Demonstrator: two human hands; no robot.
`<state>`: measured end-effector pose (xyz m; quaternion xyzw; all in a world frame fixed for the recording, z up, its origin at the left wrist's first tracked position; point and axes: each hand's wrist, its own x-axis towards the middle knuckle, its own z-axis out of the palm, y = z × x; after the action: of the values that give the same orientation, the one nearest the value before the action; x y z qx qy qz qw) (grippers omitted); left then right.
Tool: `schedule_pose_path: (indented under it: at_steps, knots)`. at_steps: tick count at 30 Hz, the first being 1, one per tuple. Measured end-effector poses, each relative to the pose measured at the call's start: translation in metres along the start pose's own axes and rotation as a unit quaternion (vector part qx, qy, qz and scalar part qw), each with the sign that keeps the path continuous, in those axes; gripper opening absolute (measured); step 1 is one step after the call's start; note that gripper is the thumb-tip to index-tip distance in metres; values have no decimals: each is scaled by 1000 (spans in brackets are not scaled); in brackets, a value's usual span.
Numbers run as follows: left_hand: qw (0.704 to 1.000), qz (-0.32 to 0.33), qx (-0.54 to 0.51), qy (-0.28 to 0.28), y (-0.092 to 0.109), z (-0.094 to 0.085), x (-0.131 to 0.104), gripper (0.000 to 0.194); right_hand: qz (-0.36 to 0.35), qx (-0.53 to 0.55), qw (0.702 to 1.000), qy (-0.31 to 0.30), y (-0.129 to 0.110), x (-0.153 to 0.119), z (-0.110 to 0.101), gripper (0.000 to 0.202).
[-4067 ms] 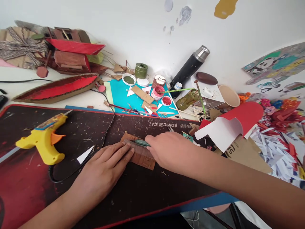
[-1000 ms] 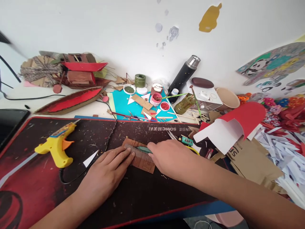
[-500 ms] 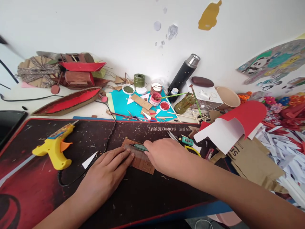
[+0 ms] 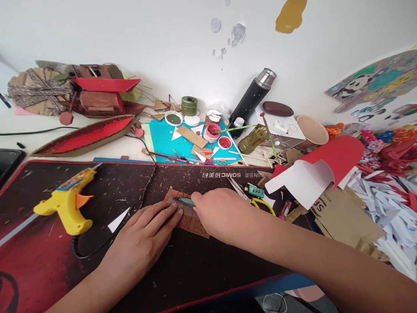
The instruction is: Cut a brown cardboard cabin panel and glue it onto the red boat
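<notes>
A brown piece of cardboard lies on the dark mat, with a clear strip, seemingly a ruler, across it. My left hand rests on the strip and the cardboard's left part, fingers stretched out and flat. In my right hand is a green tool, perhaps a cutter, pinched between thumb and fingers, low over the cardboard by the strip's upper edge. Its tip is too small to make out.
At the left lies a yellow glue gun with its cord, beside a white paper triangle. Scissors are right of my right hand. Behind stand paint pots, a black flask and a red-lined cardboard boat.
My right hand and the green tool have shifted slightly left along the strip. More of the scissors now shows. The camera view has moved a little.
</notes>
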<state>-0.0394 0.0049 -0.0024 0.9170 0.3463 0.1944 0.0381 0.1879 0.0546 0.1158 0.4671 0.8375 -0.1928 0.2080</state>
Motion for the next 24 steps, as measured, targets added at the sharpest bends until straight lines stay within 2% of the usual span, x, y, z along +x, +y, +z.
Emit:
schedule_pose_path:
  at_steps: [7, 15, 24]
  knots:
    - [999, 30, 22, -2, -3, -2, 1, 39, -10, 1, 1000, -27, -3, 7, -3, 28]
    - [999, 26, 20, -8, -4, 0, -2, 41, 8, 4, 997, -73, -2, 3, -14, 26]
    - [999, 36, 19, 3, -3, -2, 2, 40, 16, 16, 998, -59, -2, 1, -11, 24]
